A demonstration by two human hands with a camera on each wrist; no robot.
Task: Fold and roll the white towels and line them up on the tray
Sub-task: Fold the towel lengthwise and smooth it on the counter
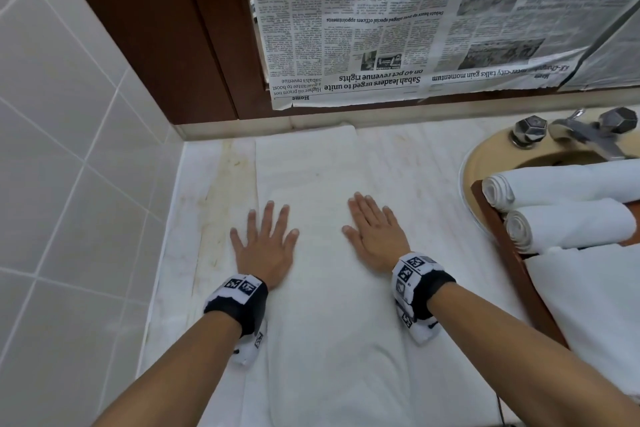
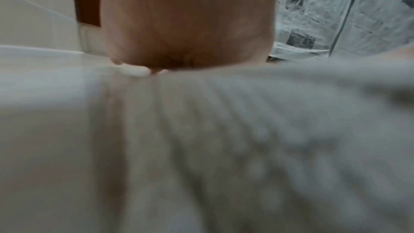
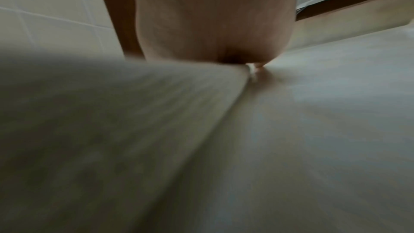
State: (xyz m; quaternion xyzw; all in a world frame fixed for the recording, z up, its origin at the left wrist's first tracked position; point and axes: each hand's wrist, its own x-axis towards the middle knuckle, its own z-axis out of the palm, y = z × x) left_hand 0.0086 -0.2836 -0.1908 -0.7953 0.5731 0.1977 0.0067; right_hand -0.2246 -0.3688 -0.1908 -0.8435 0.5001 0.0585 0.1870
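Note:
A long white towel point(image 1: 318, 177) lies folded lengthwise on the pale counter, running from the back wall toward me. My left hand point(image 1: 265, 243) presses flat on its left edge, fingers spread. My right hand point(image 1: 374, 229) lies flat on its right side, fingers straight. Two rolled white towels point(image 1: 561, 184) point(image 1: 571, 227) lie side by side on the brown wooden tray point(image 1: 512, 253) at the right. Both wrist views are blurred: each shows a palm point(image 2: 186, 24) point(image 3: 212, 20) bearing down on white towel point(image 2: 224, 148) point(image 3: 112, 130).
A loose white towel point(image 1: 595, 305) lies on the tray nearer me. Behind the tray are a beige basin point(image 1: 491, 156) and chrome taps point(image 1: 530, 130). Newspaper point(image 1: 415, 21) covers the back wall; white tiles point(image 1: 52, 114) stand at the left.

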